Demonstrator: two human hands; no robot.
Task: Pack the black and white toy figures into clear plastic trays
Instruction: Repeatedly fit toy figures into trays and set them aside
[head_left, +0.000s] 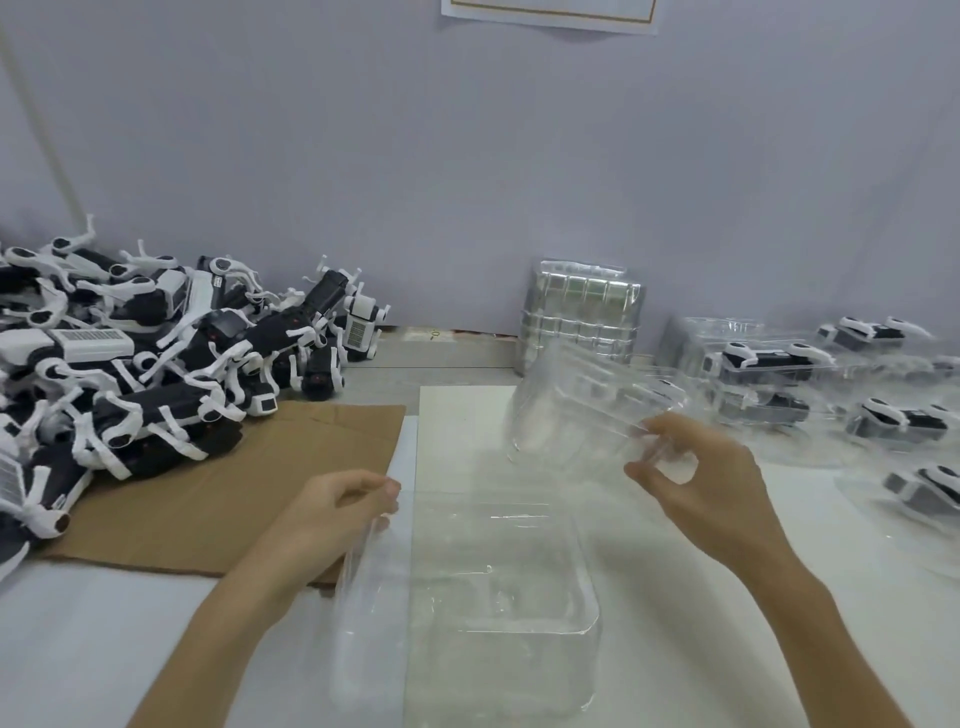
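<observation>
Clear plastic tray (498, 571) lay near on the table (675, 649), its left edge gripped by the left hand (337, 506). The right hand (696, 478) pinched a second tray (582, 405) — raised, tilted. Toy figures (130, 364) lay heaped far left — partly on cardboard (234, 493).

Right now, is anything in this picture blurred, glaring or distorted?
Head view: the tilted tray in the right hand is smeared by motion blur; the packed trays at right look soft; the toy pile is sharper; light is flat, with glints on the near tray; wide-angle bowing at the edges.
</observation>
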